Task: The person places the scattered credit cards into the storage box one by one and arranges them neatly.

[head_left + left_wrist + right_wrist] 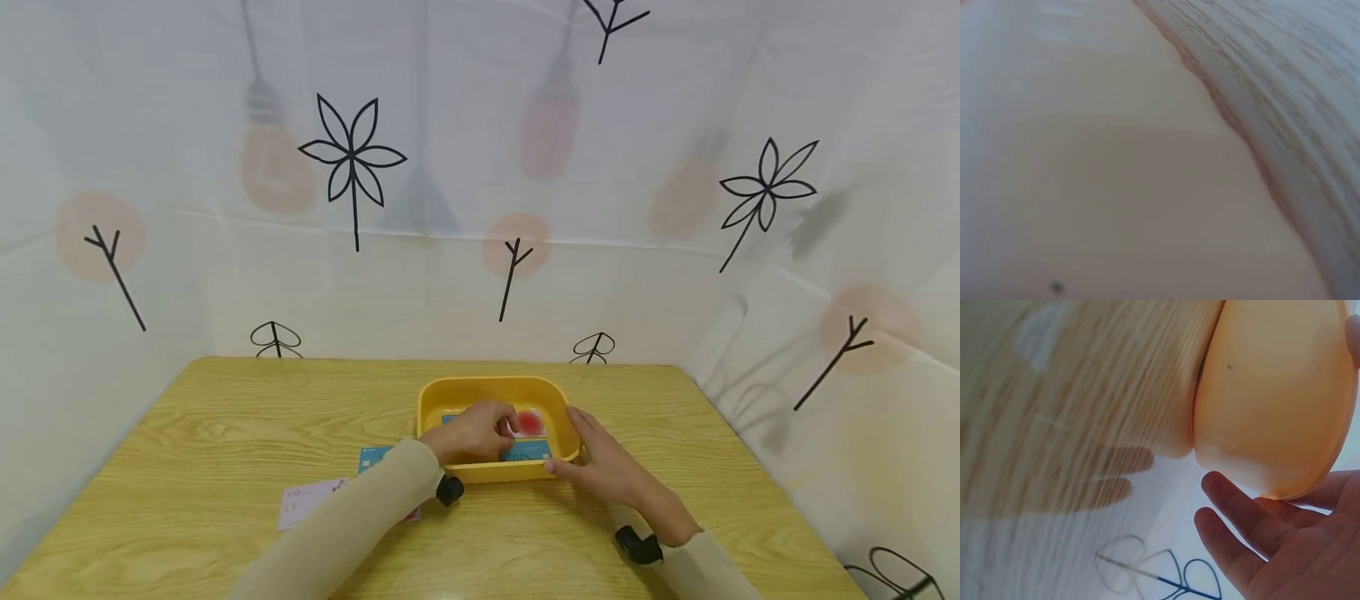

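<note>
A yellow plastic bin (491, 473) stands on the table with cards inside it. My left hand (474, 431) reaches over its near side, and its thumb and bent fingers pinch the edge of a card with a red circle (531, 423). Beside that lies a blue card (527, 451); another blue card shows partly behind the left hand. My right hand (611, 467) holds the bin's right near corner, thumb at the front rim and fingers along the right side. In the right wrist view two fingers (1235, 528) of that hand stand apart from the bin wall (1272, 394).
Left of the bin a pale VIP card (311, 502) and a blue card (372, 457) lie on the wooden table (225, 425), partly covered by the left sleeve. A white printed cloth (435, 292) hangs behind the table. The left wrist view is blurred, mostly pale surface.
</note>
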`<action>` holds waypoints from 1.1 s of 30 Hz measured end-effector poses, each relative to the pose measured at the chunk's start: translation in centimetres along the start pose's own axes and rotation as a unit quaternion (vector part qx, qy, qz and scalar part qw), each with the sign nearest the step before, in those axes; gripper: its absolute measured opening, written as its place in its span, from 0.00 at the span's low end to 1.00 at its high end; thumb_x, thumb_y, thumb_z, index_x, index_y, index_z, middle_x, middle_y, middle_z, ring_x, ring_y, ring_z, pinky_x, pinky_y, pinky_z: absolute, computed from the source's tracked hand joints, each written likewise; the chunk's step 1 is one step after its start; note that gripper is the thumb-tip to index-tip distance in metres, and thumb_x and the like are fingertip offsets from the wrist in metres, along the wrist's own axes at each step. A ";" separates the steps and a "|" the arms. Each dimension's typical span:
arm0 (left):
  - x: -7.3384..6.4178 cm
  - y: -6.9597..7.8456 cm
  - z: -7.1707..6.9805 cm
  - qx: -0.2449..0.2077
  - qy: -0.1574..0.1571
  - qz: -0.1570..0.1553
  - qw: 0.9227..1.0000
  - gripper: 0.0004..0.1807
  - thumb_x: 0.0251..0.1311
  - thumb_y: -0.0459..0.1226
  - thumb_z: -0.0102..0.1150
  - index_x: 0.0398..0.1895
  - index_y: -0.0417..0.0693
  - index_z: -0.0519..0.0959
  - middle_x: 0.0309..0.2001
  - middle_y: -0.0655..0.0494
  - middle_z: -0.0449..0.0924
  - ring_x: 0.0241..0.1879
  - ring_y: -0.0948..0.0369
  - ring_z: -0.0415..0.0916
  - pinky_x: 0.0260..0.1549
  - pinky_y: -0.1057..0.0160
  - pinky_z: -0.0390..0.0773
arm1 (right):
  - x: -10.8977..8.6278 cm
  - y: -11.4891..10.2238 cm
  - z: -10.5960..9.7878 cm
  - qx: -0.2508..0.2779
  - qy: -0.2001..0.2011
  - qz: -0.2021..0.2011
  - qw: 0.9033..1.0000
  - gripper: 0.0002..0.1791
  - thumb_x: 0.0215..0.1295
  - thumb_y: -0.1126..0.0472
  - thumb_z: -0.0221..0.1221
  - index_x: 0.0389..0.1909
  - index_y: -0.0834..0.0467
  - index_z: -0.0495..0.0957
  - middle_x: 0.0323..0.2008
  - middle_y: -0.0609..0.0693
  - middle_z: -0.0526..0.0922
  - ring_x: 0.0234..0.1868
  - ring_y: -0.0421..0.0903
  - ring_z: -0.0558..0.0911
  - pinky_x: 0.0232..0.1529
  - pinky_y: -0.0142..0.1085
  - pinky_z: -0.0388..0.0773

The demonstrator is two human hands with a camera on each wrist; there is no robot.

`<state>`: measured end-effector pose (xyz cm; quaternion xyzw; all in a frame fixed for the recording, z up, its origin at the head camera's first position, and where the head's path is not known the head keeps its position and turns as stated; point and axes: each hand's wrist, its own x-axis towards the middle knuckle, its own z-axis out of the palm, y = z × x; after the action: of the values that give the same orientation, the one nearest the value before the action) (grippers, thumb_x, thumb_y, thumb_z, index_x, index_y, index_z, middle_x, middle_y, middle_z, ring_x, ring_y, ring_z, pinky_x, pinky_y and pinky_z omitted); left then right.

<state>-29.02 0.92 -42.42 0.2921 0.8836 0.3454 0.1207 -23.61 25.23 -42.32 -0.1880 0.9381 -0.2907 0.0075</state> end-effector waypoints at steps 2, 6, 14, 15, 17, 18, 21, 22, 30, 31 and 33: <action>0.0 0.0 0.0 -0.001 0.000 0.003 1.000 0.06 0.60 0.34 0.61 0.40 0.48 0.77 0.33 0.61 0.75 0.29 0.63 0.73 0.32 0.67 0.75 | 0.0 0.0 0.0 0.001 0.001 -0.001 1.000 0.57 0.55 0.31 0.59 0.74 0.60 0.46 0.72 0.59 0.52 0.68 0.62 0.60 0.61 0.61 0.59; 0.0 -0.1 -0.1 -0.004 0.000 0.016 1.000 0.07 0.60 0.34 0.61 0.41 0.47 0.78 0.32 0.62 0.75 0.29 0.64 0.73 0.32 0.67 0.75 | 0.0 0.0 0.0 -0.001 0.001 -0.005 1.000 0.57 0.55 0.32 0.60 0.74 0.61 0.46 0.72 0.59 0.53 0.68 0.62 0.61 0.61 0.60 0.60; -0.7 0.2 -1.0 -0.043 -0.001 0.028 0.999 0.08 0.61 0.34 0.61 0.43 0.44 0.80 0.32 0.58 0.75 0.28 0.63 0.72 0.30 0.67 0.75 | 0.0 -0.1 0.0 -0.004 0.001 0.000 1.000 0.57 0.55 0.32 0.60 0.74 0.61 0.46 0.72 0.59 0.53 0.67 0.62 0.61 0.61 0.61 0.59; -0.9 0.3 -1.1 -0.044 0.000 0.029 0.999 0.08 0.61 0.34 0.61 0.43 0.45 0.80 0.32 0.58 0.75 0.28 0.63 0.72 0.30 0.67 0.75 | 0.0 -0.1 0.0 -0.004 0.001 0.001 1.000 0.57 0.55 0.32 0.60 0.74 0.61 0.46 0.72 0.59 0.53 0.68 0.62 0.60 0.61 0.61 0.59; -1.2 0.4 -1.4 -0.046 0.003 0.034 0.998 0.08 0.61 0.35 0.61 0.43 0.45 0.80 0.32 0.58 0.75 0.29 0.62 0.71 0.31 0.67 0.75 | 0.0 -0.1 0.0 -0.004 0.001 0.003 1.000 0.57 0.55 0.33 0.60 0.74 0.61 0.46 0.72 0.59 0.52 0.68 0.62 0.60 0.61 0.61 0.59; -1.4 0.4 -1.5 -0.044 0.004 0.037 0.998 0.08 0.61 0.35 0.62 0.42 0.45 0.80 0.32 0.59 0.75 0.29 0.63 0.71 0.31 0.67 0.74 | 0.0 0.0 0.0 -0.005 0.001 0.004 1.000 0.57 0.55 0.33 0.60 0.74 0.61 0.46 0.72 0.59 0.52 0.68 0.62 0.60 0.61 0.61 0.59; -1.9 0.5 -1.9 -0.032 0.006 0.049 0.998 0.08 0.61 0.36 0.62 0.42 0.46 0.79 0.32 0.60 0.75 0.30 0.63 0.71 0.32 0.67 0.74 | -0.1 0.1 0.1 -0.007 0.002 0.005 1.000 0.57 0.54 0.32 0.60 0.74 0.61 0.46 0.72 0.59 0.52 0.68 0.62 0.60 0.61 0.61 0.58; -2.1 0.6 -2.1 -0.027 0.007 0.051 0.998 0.07 0.62 0.36 0.61 0.42 0.47 0.79 0.31 0.60 0.75 0.30 0.63 0.71 0.32 0.67 0.74 | -0.1 0.1 0.2 -0.008 0.003 0.006 1.000 0.58 0.54 0.31 0.60 0.74 0.61 0.46 0.72 0.59 0.52 0.68 0.62 0.60 0.61 0.61 0.58; -4.7 0.4 -3.5 0.007 0.032 0.076 0.997 0.06 0.62 0.35 0.60 0.41 0.47 0.77 0.30 0.61 0.71 0.27 0.63 0.68 0.32 0.67 0.72 | -0.1 -0.1 0.1 -0.007 0.007 0.002 1.000 0.58 0.54 0.32 0.60 0.74 0.61 0.46 0.72 0.58 0.53 0.68 0.62 0.60 0.61 0.61 0.58; -5.0 0.3 -3.6 0.009 0.037 0.081 0.996 0.06 0.62 0.35 0.60 0.41 0.48 0.77 0.31 0.61 0.70 0.27 0.63 0.68 0.32 0.67 0.72 | -0.1 -0.1 0.1 -0.009 0.007 0.001 1.000 0.58 0.54 0.32 0.60 0.74 0.61 0.46 0.72 0.58 0.53 0.68 0.62 0.60 0.61 0.61 0.58; -5.8 0.0 -3.8 0.017 0.045 0.095 0.994 0.06 0.62 0.35 0.61 0.40 0.49 0.77 0.31 0.61 0.71 0.28 0.63 0.68 0.33 0.66 0.72 | 0.0 -0.2 0.1 -0.012 0.006 0.001 1.000 0.58 0.54 0.31 0.60 0.74 0.61 0.47 0.72 0.58 0.53 0.68 0.62 0.60 0.61 0.61 0.58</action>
<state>-25.97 -4.62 -39.54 0.3609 0.8621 0.3532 0.0426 -23.48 25.04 -42.31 -0.1854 0.9418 -0.2803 0.0000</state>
